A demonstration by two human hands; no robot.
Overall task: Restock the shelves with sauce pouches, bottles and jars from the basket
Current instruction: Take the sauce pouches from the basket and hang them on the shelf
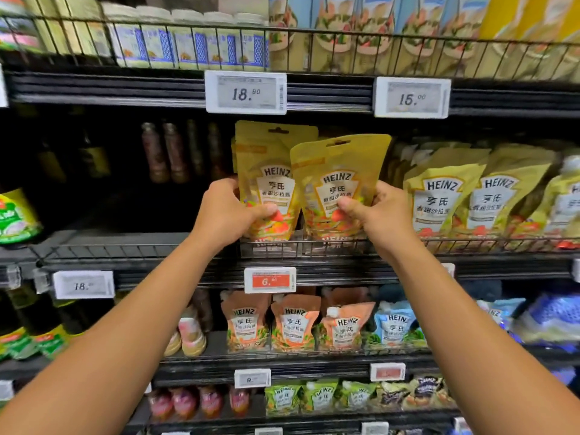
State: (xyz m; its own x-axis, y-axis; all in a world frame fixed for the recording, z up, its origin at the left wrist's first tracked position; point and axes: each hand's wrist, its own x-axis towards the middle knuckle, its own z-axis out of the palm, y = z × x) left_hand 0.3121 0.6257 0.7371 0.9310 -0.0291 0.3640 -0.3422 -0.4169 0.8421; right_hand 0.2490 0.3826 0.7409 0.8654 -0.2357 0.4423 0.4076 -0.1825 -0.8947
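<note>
Two yellow Heinz salad-sauce pouches stand upright at the front of the middle shelf (135,246), behind its low wire rail. My left hand (227,211) grips the left pouch (270,180) by its lower left edge, thumb across the front. The right pouch (339,180) leans slightly right and is held by my right hand (375,215), thumb on its front and fingers behind its right edge. More yellow pouches stand behind the left one. The basket is out of view.
A row of the same yellow pouches (439,196) fills the shelf to the right. Dark bottles (166,152) stand deep at the left, with bare shelf in front of them. Orange, blue and green pouches sit on the lower shelves. Price tags hang on the shelf edges.
</note>
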